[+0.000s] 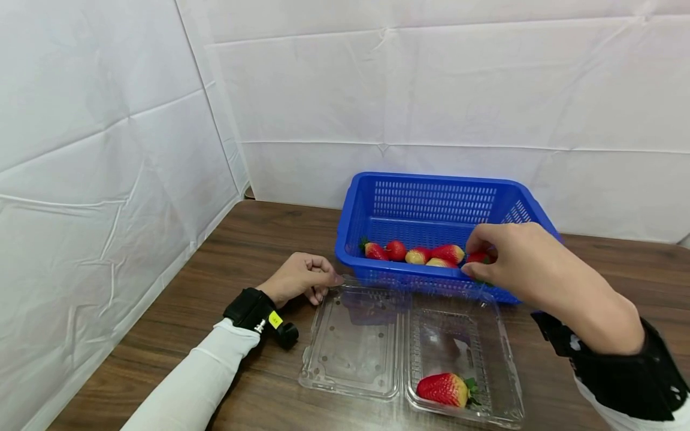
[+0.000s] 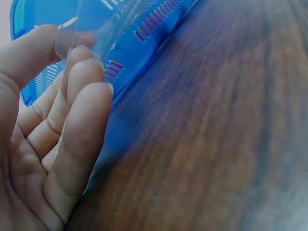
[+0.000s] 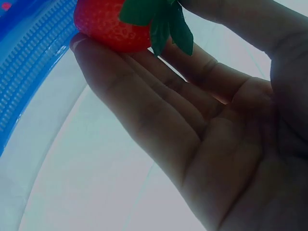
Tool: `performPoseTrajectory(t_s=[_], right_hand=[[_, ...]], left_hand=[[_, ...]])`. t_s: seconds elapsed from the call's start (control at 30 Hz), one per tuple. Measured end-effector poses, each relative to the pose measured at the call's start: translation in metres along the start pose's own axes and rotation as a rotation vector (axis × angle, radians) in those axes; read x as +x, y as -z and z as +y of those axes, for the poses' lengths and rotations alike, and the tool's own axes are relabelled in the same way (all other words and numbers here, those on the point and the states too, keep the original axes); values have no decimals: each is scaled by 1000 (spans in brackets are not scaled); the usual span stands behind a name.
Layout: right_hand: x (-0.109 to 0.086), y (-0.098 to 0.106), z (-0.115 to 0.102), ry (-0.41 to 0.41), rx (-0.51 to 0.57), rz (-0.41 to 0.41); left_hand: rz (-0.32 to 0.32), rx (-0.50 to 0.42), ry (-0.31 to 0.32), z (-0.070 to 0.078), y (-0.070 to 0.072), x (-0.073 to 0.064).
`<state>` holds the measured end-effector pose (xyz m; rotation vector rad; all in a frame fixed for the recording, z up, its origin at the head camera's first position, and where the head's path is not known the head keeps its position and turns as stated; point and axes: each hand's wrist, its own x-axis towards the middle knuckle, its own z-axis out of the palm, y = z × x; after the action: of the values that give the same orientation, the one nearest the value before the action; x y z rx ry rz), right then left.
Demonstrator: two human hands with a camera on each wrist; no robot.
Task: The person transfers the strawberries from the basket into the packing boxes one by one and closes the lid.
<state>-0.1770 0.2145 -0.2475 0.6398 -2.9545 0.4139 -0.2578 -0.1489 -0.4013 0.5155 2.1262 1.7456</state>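
Observation:
My left hand (image 1: 303, 277) pinches the far left corner of a clear plastic clamshell box (image 1: 353, 359), which lies opened flat on the table. In the left wrist view the thin plastic edge sits between thumb and fingers. My right hand (image 1: 533, 263) holds a red strawberry (image 3: 113, 24) with green leaves at the front right of a blue basket (image 1: 431, 179). In the head view the fingers partly hide that strawberry. One large strawberry (image 1: 443, 389) lies in the near end of the box's right half, its leaves pointing right.
Several strawberries (image 1: 446, 253) lie along the basket's front side. The basket stands behind the box, near the white sheet (image 1: 431, 90) at the back. Another white sheet (image 1: 108, 179) borders the wooden table (image 1: 259, 233) on the left.

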Motion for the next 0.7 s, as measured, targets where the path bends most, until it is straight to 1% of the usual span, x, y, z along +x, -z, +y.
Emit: performPoseTrajectory(t_s=[0.23,0.47,0.7], right_hand=[[-4,-7,-7,60,14,-3],[-7,-13,-12,97,42,-56],[-10,-18,-16,138,44,-84]], left_hand=[[-2,-2,0,1,0,-1],[-3,0,0,1,-1,-2],[-2,-4,2,2,-1,-2]])
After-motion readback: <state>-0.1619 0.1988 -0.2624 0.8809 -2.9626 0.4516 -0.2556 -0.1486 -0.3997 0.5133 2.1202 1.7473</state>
